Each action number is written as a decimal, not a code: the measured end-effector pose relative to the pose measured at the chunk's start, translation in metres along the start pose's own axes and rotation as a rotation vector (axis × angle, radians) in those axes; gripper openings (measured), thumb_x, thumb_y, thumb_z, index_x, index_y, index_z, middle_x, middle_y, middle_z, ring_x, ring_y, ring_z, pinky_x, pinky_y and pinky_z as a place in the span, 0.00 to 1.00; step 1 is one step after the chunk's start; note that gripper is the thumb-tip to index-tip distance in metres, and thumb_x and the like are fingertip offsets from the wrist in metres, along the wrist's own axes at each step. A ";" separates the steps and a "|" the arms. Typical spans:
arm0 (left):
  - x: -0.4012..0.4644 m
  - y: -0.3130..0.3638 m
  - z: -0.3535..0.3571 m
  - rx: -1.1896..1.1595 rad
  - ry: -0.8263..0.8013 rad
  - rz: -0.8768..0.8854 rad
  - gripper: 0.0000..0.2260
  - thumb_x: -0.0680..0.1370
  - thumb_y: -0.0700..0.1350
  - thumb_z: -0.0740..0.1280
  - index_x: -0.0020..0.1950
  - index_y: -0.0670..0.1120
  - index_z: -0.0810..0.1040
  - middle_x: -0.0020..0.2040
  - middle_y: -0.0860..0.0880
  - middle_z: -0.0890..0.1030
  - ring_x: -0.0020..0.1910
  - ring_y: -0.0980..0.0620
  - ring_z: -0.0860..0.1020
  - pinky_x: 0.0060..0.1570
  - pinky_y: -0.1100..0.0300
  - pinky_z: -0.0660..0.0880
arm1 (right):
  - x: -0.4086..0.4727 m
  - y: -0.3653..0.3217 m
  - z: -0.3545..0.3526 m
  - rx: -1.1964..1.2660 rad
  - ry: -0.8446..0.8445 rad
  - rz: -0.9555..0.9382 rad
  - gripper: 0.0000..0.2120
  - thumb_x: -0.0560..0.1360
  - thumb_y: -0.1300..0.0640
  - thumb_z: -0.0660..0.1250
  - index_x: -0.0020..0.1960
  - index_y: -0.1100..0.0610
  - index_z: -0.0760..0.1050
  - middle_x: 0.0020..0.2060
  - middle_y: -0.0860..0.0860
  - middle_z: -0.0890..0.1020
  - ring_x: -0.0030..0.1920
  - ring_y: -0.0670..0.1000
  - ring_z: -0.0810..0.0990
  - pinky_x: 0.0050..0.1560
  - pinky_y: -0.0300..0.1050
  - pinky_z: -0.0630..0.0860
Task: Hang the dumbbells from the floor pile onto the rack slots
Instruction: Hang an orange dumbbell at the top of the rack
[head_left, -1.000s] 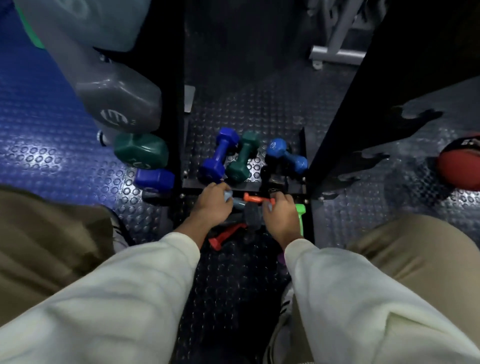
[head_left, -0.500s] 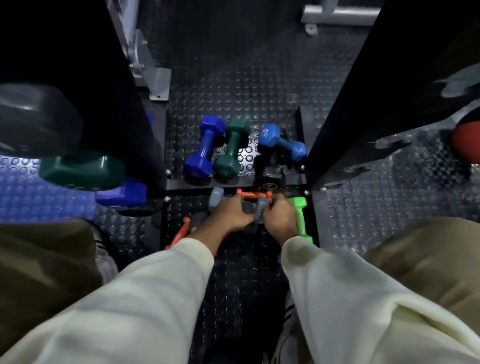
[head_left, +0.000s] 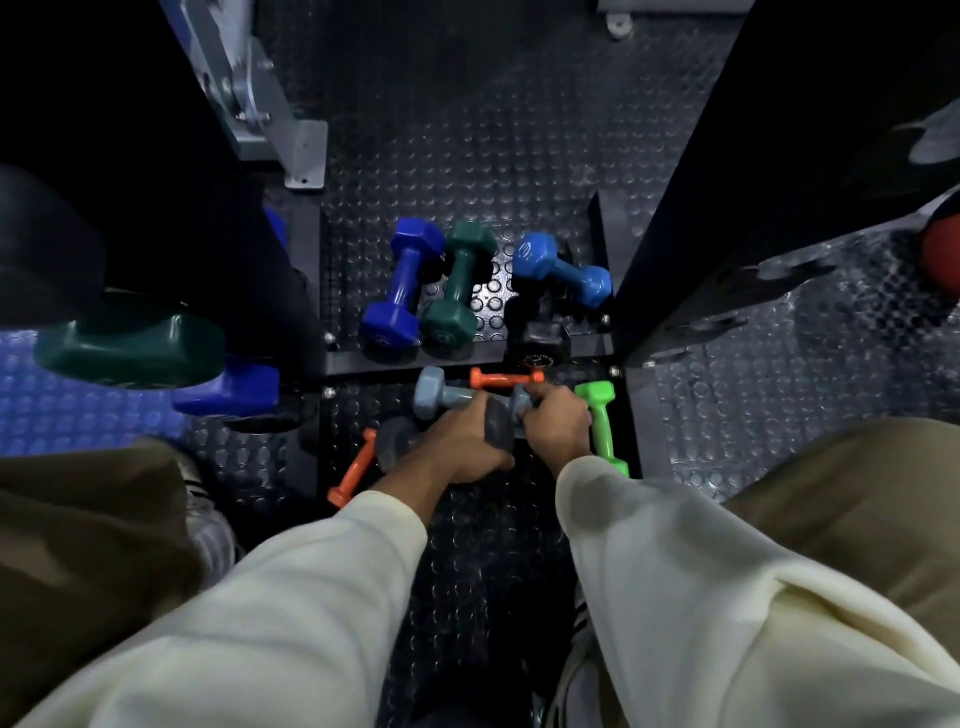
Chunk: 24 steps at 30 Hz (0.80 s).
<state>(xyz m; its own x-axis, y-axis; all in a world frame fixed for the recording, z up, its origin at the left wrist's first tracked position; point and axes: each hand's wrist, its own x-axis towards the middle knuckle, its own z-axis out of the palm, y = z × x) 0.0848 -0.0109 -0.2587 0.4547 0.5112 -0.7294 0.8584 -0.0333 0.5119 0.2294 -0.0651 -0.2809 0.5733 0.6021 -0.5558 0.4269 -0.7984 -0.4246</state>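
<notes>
On the studded floor (head_left: 467, 156) between the rack (head_left: 675, 208) uprights, most of the pile still lies unhung. The left hand (head_left: 462, 441) curls its fingers round a dark grey dumbbell (head_left: 395, 441); the right hand (head_left: 558, 421) grips a pale grey dumbbell (head_left: 431, 395), both low by the floor.

Three dumbbells (head_left: 453, 291) lie behind the crossbar (head_left: 467, 358), smaller dumbbells (head_left: 600, 426) before it.

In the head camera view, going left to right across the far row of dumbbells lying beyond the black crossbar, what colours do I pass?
Dark blue dumbbell → dark green dumbbell → light blue dumbbell. A black one lies near the light blue, overlapping it, so I leave it out.
</notes>
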 end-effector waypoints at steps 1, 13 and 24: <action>-0.004 -0.001 0.001 0.026 -0.012 0.000 0.37 0.65 0.53 0.80 0.69 0.56 0.65 0.62 0.49 0.79 0.56 0.47 0.79 0.55 0.49 0.80 | 0.000 0.000 0.000 0.008 0.000 0.010 0.18 0.78 0.56 0.72 0.68 0.50 0.82 0.60 0.54 0.86 0.63 0.57 0.83 0.63 0.43 0.75; -0.057 -0.052 0.053 0.699 -0.133 0.285 0.16 0.74 0.51 0.70 0.60 0.50 0.74 0.55 0.44 0.82 0.55 0.40 0.80 0.55 0.50 0.77 | -0.006 -0.006 0.001 0.037 0.026 0.043 0.15 0.82 0.51 0.67 0.67 0.50 0.82 0.58 0.56 0.86 0.62 0.60 0.82 0.60 0.45 0.74; -0.001 -0.030 -0.011 0.046 0.586 -0.016 0.08 0.78 0.48 0.69 0.53 0.47 0.76 0.54 0.44 0.77 0.50 0.39 0.79 0.48 0.50 0.77 | -0.021 -0.011 0.000 0.063 -0.057 0.064 0.20 0.80 0.52 0.69 0.70 0.52 0.70 0.35 0.53 0.68 0.48 0.61 0.81 0.51 0.47 0.77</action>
<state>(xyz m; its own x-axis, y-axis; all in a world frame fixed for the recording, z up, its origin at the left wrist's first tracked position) 0.0554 -0.0007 -0.2680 0.2455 0.9009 -0.3579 0.8796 -0.0519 0.4729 0.2129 -0.0686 -0.2642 0.5568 0.5502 -0.6223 0.3445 -0.8346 -0.4298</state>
